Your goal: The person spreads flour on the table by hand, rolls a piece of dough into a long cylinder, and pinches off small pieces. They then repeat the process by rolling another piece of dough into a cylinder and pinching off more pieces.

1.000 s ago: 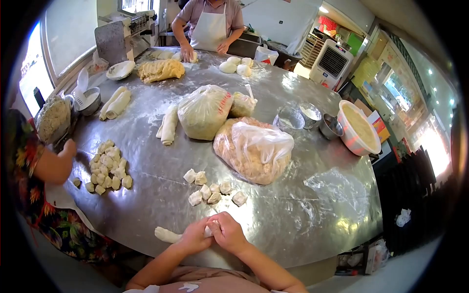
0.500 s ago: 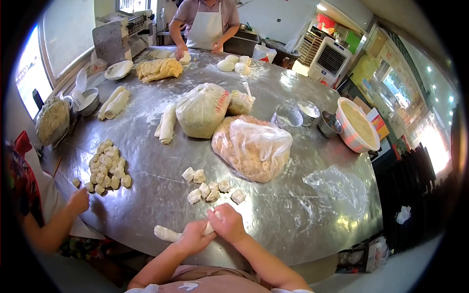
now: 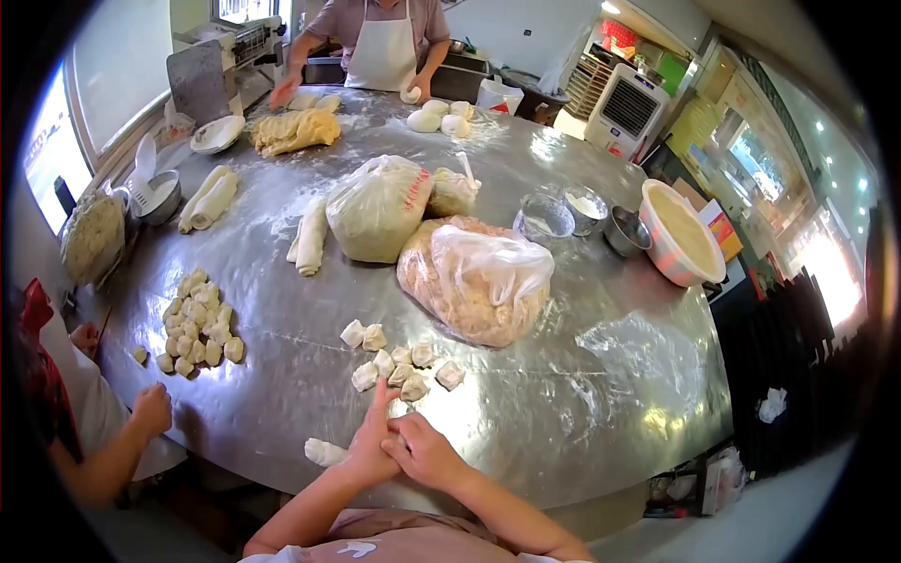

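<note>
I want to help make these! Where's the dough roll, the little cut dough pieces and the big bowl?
dough roll (image 3: 324, 452): head view, its free left end.
cut dough pieces (image 3: 402, 356): head view, a middle piece of the near pile.
big bowl (image 3: 668, 270): head view, its outer wall.

Table (image 3: 610, 375): dough roll (image 3: 324, 452) at near edge; cut pieces (image 3: 399, 361) just behind it; bag (image 3: 474, 281) centre; second bag (image 3: 375, 206) behind-left; piece pile (image 3: 197, 324) left; bowl (image 3: 680, 235) right.
</note>
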{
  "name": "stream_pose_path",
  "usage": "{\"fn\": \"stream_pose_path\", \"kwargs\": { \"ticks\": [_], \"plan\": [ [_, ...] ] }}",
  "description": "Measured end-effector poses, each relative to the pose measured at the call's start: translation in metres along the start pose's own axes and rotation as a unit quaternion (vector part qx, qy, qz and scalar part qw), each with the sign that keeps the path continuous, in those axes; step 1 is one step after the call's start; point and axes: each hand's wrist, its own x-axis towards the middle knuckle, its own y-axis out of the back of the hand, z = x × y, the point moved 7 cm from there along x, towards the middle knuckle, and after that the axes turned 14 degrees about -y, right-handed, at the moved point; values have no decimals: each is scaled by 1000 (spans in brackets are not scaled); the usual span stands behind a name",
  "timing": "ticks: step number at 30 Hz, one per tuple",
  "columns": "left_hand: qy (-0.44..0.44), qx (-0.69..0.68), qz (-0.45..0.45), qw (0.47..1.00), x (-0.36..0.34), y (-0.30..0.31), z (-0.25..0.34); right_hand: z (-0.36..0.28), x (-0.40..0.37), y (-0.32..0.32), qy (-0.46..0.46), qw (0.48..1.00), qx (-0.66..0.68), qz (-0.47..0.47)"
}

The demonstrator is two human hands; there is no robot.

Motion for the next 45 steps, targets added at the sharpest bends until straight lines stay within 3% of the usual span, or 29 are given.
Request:
{"fn": "stream_pose_path", "kwargs": {
  "ticks": [2,6,9,12,15,18,21,23,24,26,27,29,30,33,34,38,41,42,45],
  "plan": [
    [-38,3,20,999,-7,1,-2,1,4,1,-9,1000,8,9],
    [-11,74,-77,994,-9,2,4,-12,5,7,3,998,-2,60],
    [65,10,-41,997,-15,2,-8,-28,4,12,36,994,-26,99],
    [17,34,-32,999,-9,2,1,-23,2,9,38,990,-57,121],
    [85,44,-68,993,-7,4,8,-20,3,11,62,984,-56,156],
    [40,84,-69,993,-12,4,4,-11,12,16,57,979,-61,184],
    [78,-18,-107,991,-10,-1,21,20,30,27,16,971,-86,223],
    [55,17,-151,987,-10,1,34,41,37,40,-103,974,-129,156],
    [48,30,-157,986,-8,-1,39,30,40,41,-48,980,-115,152],
    [132,72,-138,979,1,4,29,14,31,38,47,986,-78,142],
    [176,93,-140,970,-1,6,21,21,28,34,46,987,-84,129],
    [109,60,-84,989,0,4,20,4,22,39,33,990,-76,111],
    [70,47,-51,995,2,6,20,3,18,32,-17,997,-44,56],
    [29,29,-26,999,-2,6,12,-5,0,-1,-28,997,-49,-56],
    [-5,32,-16,999,-2,8,16,-2,-2,-4,11,999,-53,-8],
    [-36,59,-64,996,-13,14,16,-7,-2,3,-3,998,-29,53],
    [130,84,-201,967,-14,7,5,-20,-1,7,14,996,-50,77],
    [61,69,-106,990,-11,10,11,-20,-1,8,35,994,-48,95],
    [60,-9,-82,995,-12,1,10,-34,-4,12,68,988,-77,119]
  ]
}}
